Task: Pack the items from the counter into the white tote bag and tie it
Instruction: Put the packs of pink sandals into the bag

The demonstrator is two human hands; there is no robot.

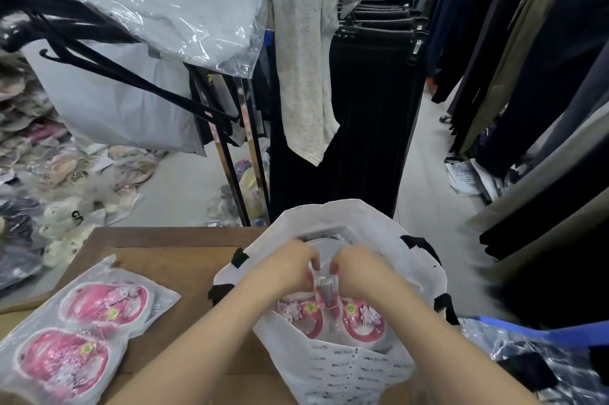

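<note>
We see the white bag (346, 368) standing open at the table's near right edge, its mouth spread wide and its black handles (420, 244) lying out on the rim. Inside it sits a clear packet of pink shoes (362, 319), soles toward us, with another packet showing pale beneath it, deeper in. Both of our hands are down in the mouth of the bag: the left hand (283, 268) and the right hand (357, 268) meet over the middle of the packet, and the fingers (311, 261) of each are pinched narrow on the clear plastic at its top fold. A second packet (79, 335) of the same pink shoes lies flat at the near left corner of the brown table (178, 259), well apart from the bag. Past the table's far edge stands a rack of black trousers (356, 108) with a grey towel (303, 58) draped over its end, and beside it a grey garment in a plastic cover (171, 9). At the right hang more dark trousers (527, 75). Packets of goods are heaped on the floor (178, 187) at the left.
</note>
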